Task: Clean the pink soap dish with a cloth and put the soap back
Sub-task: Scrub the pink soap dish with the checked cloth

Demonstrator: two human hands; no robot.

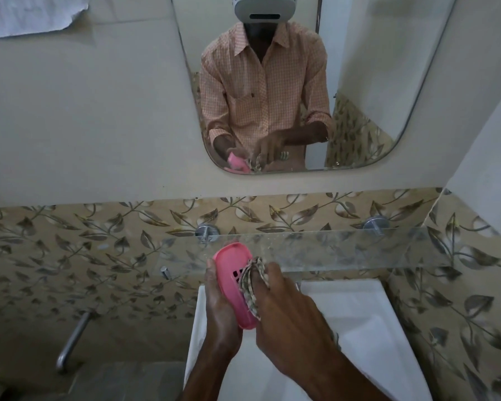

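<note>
Your left hand clasps the pink soap dish tilted, steadying it over the sink. At its three o'clock, your right hand pinches the cloth to wipe inside.

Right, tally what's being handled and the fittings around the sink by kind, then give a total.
Pink soap dish: 1, held in the left hand
Patterned cloth: 1, pressed to the dish by the right hand
Glass shelf: 1
White sink: 1
Mirror: 1
Metal grab bar: 1
Total: 6
</note>
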